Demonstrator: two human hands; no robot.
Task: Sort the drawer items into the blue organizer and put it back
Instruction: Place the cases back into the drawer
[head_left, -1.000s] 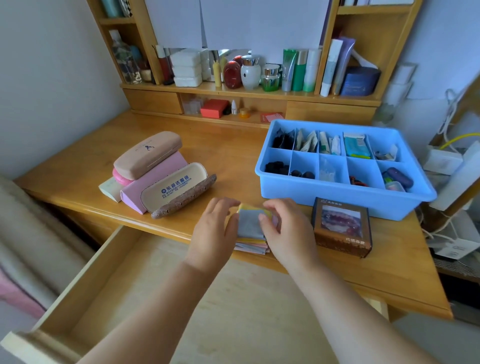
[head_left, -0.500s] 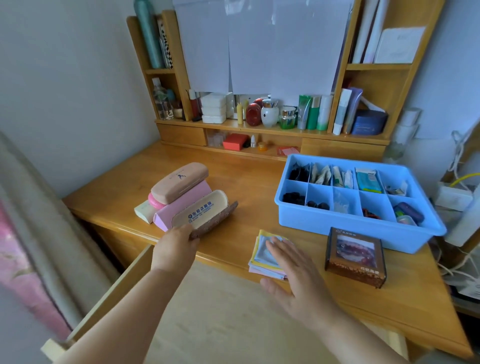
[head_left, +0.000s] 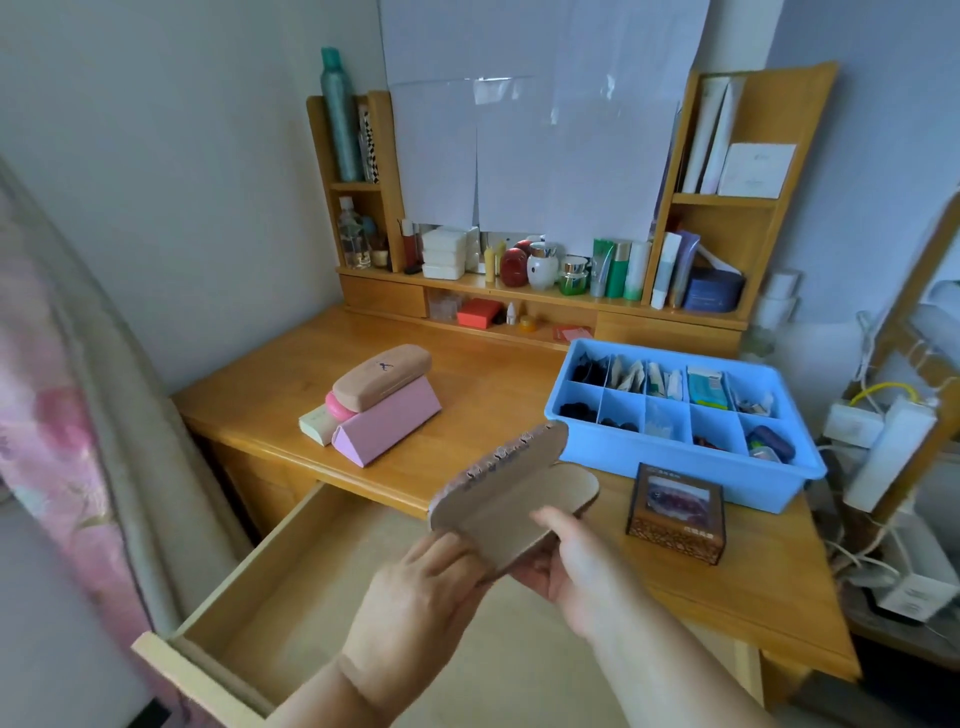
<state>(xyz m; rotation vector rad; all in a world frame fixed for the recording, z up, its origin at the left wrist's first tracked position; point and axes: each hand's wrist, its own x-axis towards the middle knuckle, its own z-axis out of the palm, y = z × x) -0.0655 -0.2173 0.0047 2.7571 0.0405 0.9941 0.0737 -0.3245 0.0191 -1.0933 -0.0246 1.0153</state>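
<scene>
Both gripping: left hand (head_left: 415, 587) and right hand (head_left: 582, 566) pinching brown glasses case (head_left: 511, 499) mid-frame, long axis toward upper right, blue organizer (head_left: 675, 457) just beyond.

A wooden hutch (head_left: 540, 299) stands at twelve o'clock on the tabletop (head_left: 483, 384), holding bottles and jars. White paper sheets (head_left: 524, 145) hang above it. A power strip (head_left: 893, 457) leans at three o'clock.
</scene>
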